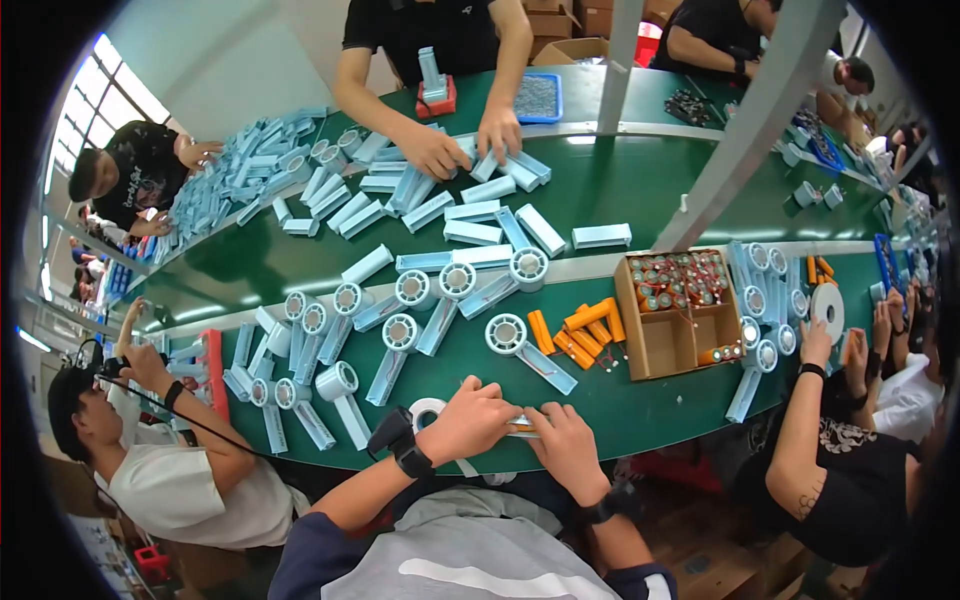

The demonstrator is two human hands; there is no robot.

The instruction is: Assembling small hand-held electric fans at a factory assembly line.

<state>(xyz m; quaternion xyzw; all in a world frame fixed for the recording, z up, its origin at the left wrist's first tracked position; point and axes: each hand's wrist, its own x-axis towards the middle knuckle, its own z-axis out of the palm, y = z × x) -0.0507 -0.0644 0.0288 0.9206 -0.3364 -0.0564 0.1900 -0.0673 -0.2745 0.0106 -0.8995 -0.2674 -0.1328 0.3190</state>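
At the near edge of the green table, my left hand (472, 422) and my right hand (566, 452) come together, fingers closed around a small orange battery (521, 427). My fingers cover most of it, and a pale strip shows along it. A roll of white tape (428, 408) lies beside my left wrist, partly behind it. Just beyond my hands rests a light-blue fan housing with a round grille (506, 334) and an open handle. Several loose orange batteries (577, 347) with thin wires are piled to its right.
A cardboard box (655, 345) with wired batteries stands right of the pile. More fan housings (398, 332) spread left. Across a metal rail, a green belt (600, 190) carries blue handle shells, handled by a person opposite. Co-workers sit close on both sides. A metal post (750, 130) rises at right.
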